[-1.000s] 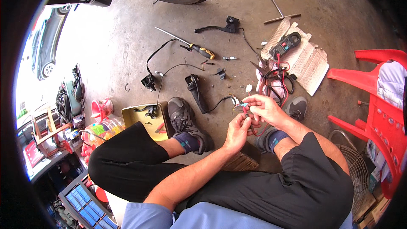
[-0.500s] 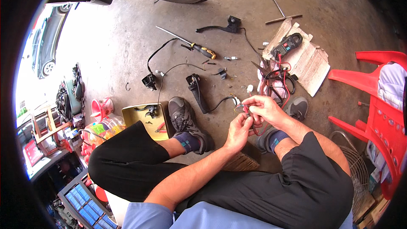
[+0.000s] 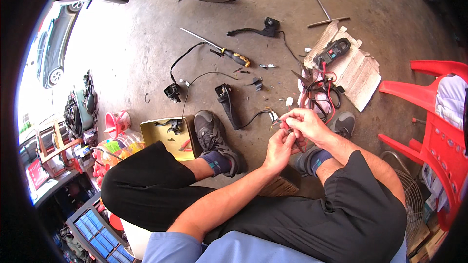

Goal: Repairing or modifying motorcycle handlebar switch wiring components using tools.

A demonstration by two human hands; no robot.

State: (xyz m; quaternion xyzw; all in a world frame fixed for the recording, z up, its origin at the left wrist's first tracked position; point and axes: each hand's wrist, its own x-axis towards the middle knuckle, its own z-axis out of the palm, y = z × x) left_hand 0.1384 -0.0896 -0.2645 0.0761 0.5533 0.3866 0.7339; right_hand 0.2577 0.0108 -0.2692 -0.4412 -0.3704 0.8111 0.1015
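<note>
The person wears a light-blue shirt [image 3: 239, 249] of smooth, plain-looking cloth; its short left sleeve [image 3: 171, 247] ends above the elbow. The forearms and hands [image 3: 279, 155] are bare. Loose black bottoms [image 3: 297, 221] have wide legs that stop short of the ankles, leaving some shin uncovered. The socks [image 3: 214, 161] are purple-blue, with small teal marks around the ankle. The shoes [image 3: 207, 127] are low and sporty, in dark grey with black parts, rounded toes and dark laces on the left one.
</note>
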